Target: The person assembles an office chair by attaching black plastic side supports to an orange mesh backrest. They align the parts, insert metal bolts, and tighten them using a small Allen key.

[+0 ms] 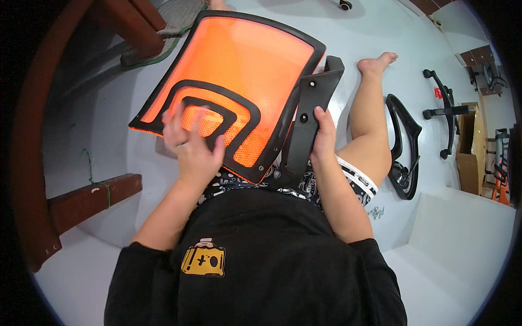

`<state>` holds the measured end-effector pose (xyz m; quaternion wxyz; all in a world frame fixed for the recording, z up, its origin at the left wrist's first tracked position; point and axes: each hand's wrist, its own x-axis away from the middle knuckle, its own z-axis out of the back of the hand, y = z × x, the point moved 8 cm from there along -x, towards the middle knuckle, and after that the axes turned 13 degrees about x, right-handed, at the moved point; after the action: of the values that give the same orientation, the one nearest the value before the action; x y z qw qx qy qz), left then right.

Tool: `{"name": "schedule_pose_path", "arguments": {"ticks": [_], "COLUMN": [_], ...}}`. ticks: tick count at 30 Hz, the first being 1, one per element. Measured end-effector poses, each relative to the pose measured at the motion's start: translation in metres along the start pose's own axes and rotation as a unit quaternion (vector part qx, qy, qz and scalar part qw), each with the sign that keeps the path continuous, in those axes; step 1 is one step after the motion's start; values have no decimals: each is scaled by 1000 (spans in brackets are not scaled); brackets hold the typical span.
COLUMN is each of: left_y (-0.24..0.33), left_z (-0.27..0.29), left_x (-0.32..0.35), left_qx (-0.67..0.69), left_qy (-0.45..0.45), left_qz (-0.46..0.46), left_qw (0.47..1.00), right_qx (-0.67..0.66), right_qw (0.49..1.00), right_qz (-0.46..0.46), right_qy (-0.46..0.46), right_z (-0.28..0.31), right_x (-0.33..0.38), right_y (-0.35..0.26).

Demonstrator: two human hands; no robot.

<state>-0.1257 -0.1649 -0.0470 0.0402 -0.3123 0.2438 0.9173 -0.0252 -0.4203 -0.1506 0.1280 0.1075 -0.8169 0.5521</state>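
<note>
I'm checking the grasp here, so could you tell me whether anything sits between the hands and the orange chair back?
Nothing visible does. The left hand lies flat on the orange mesh backrest, and the right hand grips its black support bracket directly.

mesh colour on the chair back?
Orange mesh in a black frame; it shows only in the head view.

The lower edge of the orange mesh chair back with its black frame (pixel 239 92) disappears behind the left hand (pixel 191 145) and the person's lap, so no idea how it sits there. The black plastic support bar (pixel 309 117) has its bottom end hidden too, and the right hand (pixel 324 136) covers part of its side. Small silvery hardware bits (pixel 376 212) on the floor are too tiny to make out. The wheeled thing (pixel 344 5) up top is cut off by the edge.
</note>
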Motion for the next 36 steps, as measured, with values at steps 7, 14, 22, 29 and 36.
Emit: {"name": "schedule_pose_path", "arguments": {"ticks": [7,14,22,29,36], "left_y": [-76,-72,-49,-29,-13], "left_z": [-16,-37,-46,-57,-78], "left_x": [86,79,38,-1,-57], "left_qx": [457,583,662,738,798], "left_qy": [165,100,2,2,14], "left_qz": [518,637,595,521,432], "left_qw": [704,494,455,429,421], "right_qx": [-18,-42,-81,-80,-181], "right_qw": [999,999,996,993,980], "right_qz": [36,19,38,63,5], "right_qy": [16,24,-1,53,83], "right_z": [-2,0,5,14,0], "right_x": [-1,0,-3,-6,26], "right_y": [-5,-3,-4,-23,-50]}}
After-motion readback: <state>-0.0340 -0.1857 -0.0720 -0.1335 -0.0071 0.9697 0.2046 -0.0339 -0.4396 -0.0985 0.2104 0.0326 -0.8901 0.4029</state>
